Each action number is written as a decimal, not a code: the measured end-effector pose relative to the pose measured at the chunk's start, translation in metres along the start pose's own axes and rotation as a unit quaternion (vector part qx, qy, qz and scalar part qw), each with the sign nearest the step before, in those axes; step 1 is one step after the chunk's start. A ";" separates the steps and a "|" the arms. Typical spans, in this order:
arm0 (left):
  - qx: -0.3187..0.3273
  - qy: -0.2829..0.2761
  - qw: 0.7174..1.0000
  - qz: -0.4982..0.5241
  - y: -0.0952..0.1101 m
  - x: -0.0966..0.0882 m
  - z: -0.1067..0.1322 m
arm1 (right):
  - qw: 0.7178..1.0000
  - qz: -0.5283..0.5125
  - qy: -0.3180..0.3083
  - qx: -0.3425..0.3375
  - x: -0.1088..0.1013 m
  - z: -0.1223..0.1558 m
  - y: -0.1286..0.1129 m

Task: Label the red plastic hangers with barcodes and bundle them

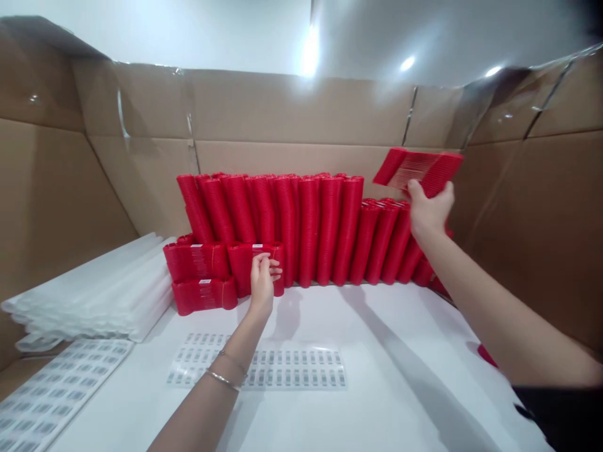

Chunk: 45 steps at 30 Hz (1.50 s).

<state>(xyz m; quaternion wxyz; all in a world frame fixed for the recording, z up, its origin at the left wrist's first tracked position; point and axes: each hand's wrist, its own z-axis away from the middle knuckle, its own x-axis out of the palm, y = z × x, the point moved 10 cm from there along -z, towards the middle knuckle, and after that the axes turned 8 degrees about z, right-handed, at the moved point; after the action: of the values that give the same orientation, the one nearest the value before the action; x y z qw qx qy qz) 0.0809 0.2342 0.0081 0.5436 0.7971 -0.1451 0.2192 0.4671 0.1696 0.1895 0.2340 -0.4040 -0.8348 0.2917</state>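
Note:
My right hand [431, 210], raised at the right, grips a short stack of thin red plastic pieces [417, 171], which is tilted and slightly blurred. Lower down in the middle, my left hand [264, 276] is in front of a red bundle with a small white label [242, 267]. Its fingers are loosely bent and apart, with nothing seen between them; whether they touch the bundle I cannot tell. To its left, two more labelled red bundles [198, 262] lie one on the other. Tall columns of the same red stacks [308, 229] stand behind, leaning against each other.
A sheet of small printed labels [296, 369] lies on the white table [367, 402], under my left forearm. More label sheets [61, 392] are at the lower left, below a pile of clear plastic bags [94, 289]. Cardboard walls [292, 107] enclose the back and sides.

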 end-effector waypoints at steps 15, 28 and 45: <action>0.011 -0.053 0.999 0.001 0.014 0.026 0.010 | 0.942 0.215 -0.253 -0.035 0.089 -0.027 0.061; -0.006 -0.069 0.997 -0.016 0.011 0.030 0.011 | 0.916 0.231 -0.318 -0.080 0.084 -0.017 0.050; -0.082 -0.176 0.973 -0.123 0.012 0.057 0.028 | 0.901 0.267 -0.341 -0.035 0.025 0.012 -0.001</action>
<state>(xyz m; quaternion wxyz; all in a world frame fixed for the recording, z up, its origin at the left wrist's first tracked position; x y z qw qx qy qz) 0.1301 0.2046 0.0382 0.5958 0.7877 -0.1567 -0.0060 0.4451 0.1854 0.1852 -0.1661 -0.4955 -0.7338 0.4341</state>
